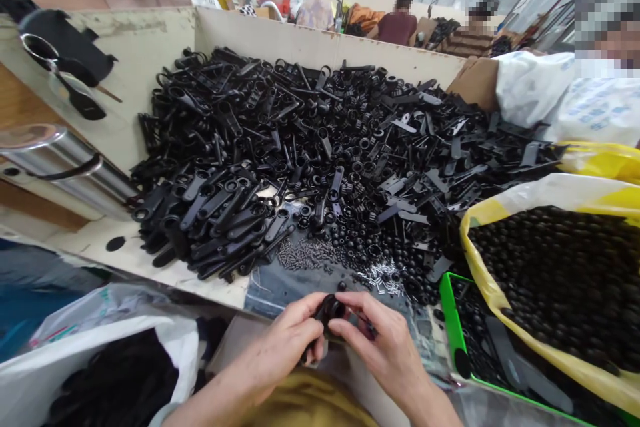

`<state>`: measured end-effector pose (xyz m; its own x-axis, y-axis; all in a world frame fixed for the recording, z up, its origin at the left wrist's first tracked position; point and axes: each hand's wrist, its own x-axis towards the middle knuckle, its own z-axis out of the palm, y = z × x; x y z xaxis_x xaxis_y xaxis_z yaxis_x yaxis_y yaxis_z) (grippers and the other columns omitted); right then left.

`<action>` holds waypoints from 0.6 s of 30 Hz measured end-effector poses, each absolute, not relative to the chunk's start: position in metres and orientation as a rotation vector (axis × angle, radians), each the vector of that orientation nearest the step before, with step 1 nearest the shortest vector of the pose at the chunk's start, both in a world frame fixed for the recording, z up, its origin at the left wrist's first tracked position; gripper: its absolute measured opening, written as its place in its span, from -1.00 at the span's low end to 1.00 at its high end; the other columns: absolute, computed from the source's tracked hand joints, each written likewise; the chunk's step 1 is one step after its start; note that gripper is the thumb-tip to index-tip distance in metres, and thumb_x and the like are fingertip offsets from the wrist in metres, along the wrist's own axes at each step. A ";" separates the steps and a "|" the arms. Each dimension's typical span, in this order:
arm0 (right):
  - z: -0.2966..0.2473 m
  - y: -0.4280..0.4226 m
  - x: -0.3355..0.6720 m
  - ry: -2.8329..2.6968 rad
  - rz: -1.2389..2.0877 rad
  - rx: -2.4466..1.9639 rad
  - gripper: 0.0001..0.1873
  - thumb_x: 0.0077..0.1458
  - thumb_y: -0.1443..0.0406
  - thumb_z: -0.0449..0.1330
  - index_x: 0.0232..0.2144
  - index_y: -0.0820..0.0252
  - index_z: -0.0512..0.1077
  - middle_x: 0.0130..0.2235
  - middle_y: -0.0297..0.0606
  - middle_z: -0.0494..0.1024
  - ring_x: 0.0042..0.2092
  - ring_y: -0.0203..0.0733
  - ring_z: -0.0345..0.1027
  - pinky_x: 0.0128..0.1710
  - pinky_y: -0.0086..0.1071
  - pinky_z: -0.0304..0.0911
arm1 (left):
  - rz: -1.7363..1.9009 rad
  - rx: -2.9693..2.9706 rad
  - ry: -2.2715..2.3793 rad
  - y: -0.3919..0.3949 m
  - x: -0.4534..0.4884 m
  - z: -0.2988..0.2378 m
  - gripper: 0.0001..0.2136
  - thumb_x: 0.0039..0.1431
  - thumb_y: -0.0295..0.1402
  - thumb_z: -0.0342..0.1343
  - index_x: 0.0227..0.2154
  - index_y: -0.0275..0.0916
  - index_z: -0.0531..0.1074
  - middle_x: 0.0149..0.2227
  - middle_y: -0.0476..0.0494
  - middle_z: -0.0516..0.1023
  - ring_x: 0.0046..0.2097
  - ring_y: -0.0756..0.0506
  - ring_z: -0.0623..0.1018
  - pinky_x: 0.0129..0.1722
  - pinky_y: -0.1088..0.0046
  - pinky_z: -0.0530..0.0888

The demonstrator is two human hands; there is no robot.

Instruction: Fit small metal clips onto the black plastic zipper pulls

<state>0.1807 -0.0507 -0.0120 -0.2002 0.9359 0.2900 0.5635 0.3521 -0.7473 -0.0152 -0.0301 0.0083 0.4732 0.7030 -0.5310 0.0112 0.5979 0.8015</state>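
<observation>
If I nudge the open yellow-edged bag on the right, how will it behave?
The bag would probably give way softly, since its edge looks thin and bends in loose curves. It is likely heavy, being loaded with many small black pieces. Those look rounded, so some may roll out if the mouth tips.

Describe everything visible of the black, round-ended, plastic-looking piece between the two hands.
The glossy black piece, apparently plastic, shows a rounded, ringlike end. The left hand and right hand grip it from both sides, near the front edge of the dark-covered tabletop. Another part seems to extend down into the left hand's grasp. Much is hidden, so its full shape is unclear.
</observation>
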 end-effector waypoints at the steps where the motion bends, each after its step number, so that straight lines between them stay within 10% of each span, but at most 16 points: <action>1: -0.012 -0.051 0.181 -1.893 0.603 -1.289 -0.78 0.38 0.13 0.22 -0.09 0.13 0.52 -0.36 -0.31 0.62 -0.49 -0.25 0.45 -0.48 -0.44 0.41 | 0.471 0.886 1.011 -0.030 -0.016 0.007 -0.63 0.08 -0.35 0.04 -0.05 -0.25 0.54 -0.49 0.03 0.41 -0.40 -0.05 0.37 -0.35 0.40 0.27; 18: -0.013 -0.054 0.179 -2.081 0.348 -1.196 -0.72 0.49 0.23 0.07 0.08 0.20 0.47 -0.32 -0.20 0.62 -0.39 -0.18 0.57 -0.42 -0.41 0.49 | 0.405 0.980 1.058 -0.031 -0.021 0.007 -0.73 0.15 -0.39 0.05 -0.14 -0.18 0.57 -0.47 0.03 0.41 -0.36 -0.08 0.35 -0.33 0.41 0.25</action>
<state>0.1790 -0.0544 -0.0132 -0.3276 0.8366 0.4391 0.6480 0.5372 -0.5400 -0.0208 -0.0310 0.0069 0.4698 0.6980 -0.5405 0.1591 0.5353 0.8295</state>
